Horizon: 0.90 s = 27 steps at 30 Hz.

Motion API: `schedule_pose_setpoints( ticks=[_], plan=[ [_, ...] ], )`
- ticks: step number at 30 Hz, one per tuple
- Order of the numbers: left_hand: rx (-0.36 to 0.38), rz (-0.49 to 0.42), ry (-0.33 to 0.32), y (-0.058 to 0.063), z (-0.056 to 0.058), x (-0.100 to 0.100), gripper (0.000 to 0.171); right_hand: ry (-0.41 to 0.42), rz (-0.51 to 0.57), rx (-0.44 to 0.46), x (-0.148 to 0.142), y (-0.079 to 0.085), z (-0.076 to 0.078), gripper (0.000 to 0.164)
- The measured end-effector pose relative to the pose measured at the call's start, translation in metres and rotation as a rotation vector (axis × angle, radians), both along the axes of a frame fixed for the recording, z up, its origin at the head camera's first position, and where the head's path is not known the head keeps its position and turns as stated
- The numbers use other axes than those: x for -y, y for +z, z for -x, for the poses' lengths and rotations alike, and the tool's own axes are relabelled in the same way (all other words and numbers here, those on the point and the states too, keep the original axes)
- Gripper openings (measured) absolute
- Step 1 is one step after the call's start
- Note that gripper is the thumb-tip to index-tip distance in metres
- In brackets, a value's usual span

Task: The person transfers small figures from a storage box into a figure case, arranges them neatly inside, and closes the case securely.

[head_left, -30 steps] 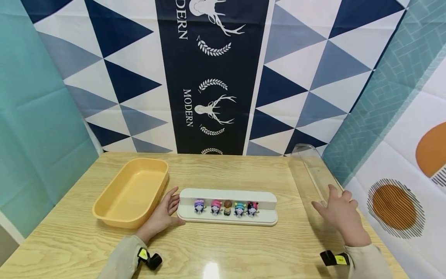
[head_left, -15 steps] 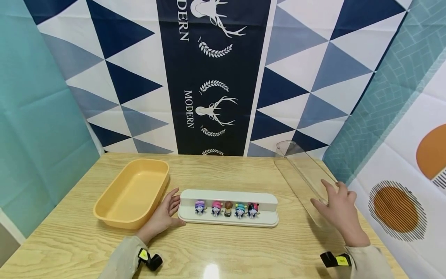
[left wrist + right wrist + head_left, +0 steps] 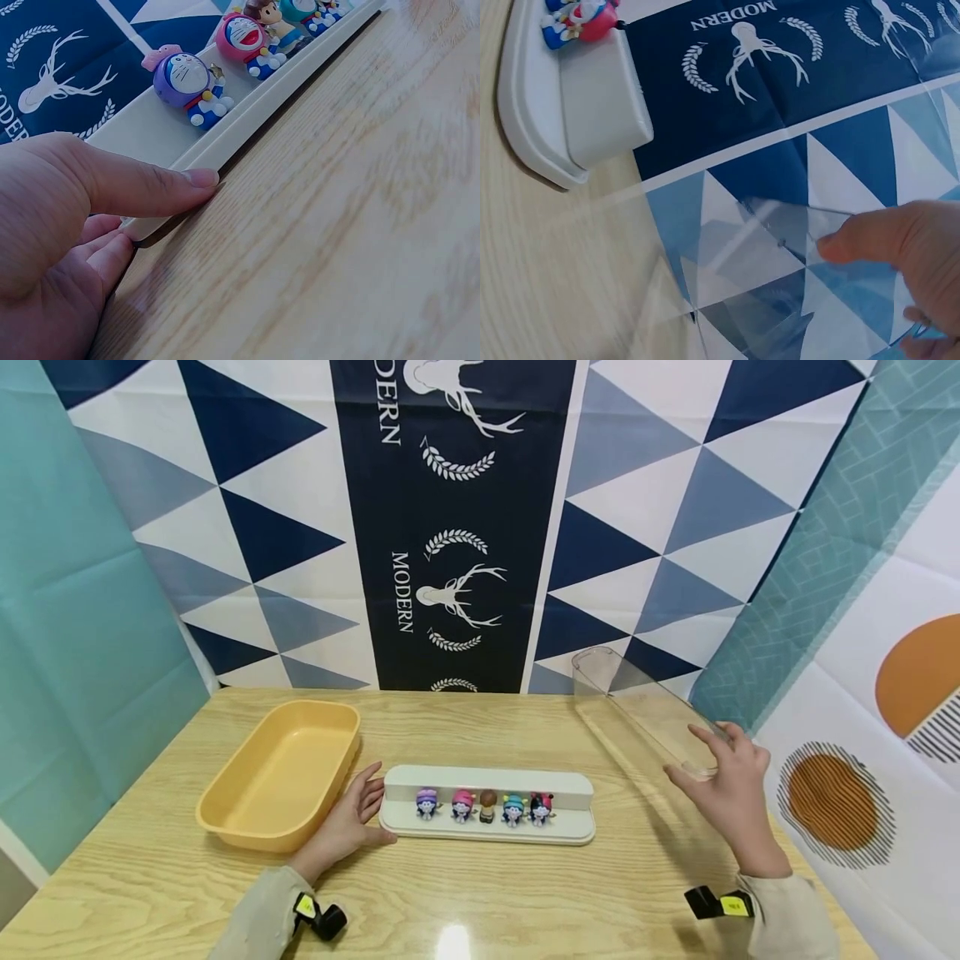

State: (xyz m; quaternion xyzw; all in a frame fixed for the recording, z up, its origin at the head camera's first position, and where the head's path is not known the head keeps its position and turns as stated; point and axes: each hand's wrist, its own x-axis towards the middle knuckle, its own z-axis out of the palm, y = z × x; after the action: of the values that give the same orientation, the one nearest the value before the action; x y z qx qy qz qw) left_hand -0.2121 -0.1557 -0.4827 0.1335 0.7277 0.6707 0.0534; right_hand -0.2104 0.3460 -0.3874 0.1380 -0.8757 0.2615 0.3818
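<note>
A white stepped display base (image 3: 487,835) lies lengthwise on the table, with several small cartoon figurines (image 3: 462,806) in a row on it. My left hand (image 3: 347,817) holds the base's left end; in the left wrist view the thumb (image 3: 169,184) lies along its front edge and the fingers touch the end. My right hand (image 3: 729,785) grips the near end of a long clear plastic cover (image 3: 637,702), thumb on one side and fingers on the other. The cover is tilted above the table's right side, its far end raised. In the right wrist view the curled fingers are mostly out of frame.
A yellow plastic tub (image 3: 281,777) stands left of the base, close to my left forearm. The wooden table (image 3: 480,893) meets a patterned cloth backdrop (image 3: 450,610) at the back, and more cloth hangs at both sides.
My right hand has lifted the clear cover, and its far end has swung left and up. The left hand and the base with the figurines stay in place.
</note>
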Motion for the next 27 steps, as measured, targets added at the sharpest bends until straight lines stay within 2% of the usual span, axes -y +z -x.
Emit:
schedule_pose_setpoints(
  ticks=[7, 12, 17, 23, 27],
  plan=[
    [-0.002, -0.009, -0.007, 0.000, 0.000, 0.000, 0.115, 0.062, 0.045, -0.127, -0.003, 0.008, 0.005, 0.063],
    [-0.003, -0.010, -0.012, 0.000, 0.000, 0.000, 0.115, 0.095, 0.081, -0.161, -0.003, 0.010, 0.006, 0.086],
    [-0.005, -0.003, -0.009, 0.000, 0.000, 0.000, 0.115, 0.096, 0.116, -0.142, -0.001, 0.014, 0.003, 0.067],
    [-0.005, 0.001, -0.007, 0.000, 0.001, 0.000, 0.115, 0.046, 0.179, -0.139, -0.001, 0.018, -0.001, 0.066],
    [-0.001, 0.001, -0.003, 0.000, 0.001, 0.000, 0.115, 0.049, 0.286, -0.131, -0.003, 0.021, -0.004, 0.060]
  ],
)
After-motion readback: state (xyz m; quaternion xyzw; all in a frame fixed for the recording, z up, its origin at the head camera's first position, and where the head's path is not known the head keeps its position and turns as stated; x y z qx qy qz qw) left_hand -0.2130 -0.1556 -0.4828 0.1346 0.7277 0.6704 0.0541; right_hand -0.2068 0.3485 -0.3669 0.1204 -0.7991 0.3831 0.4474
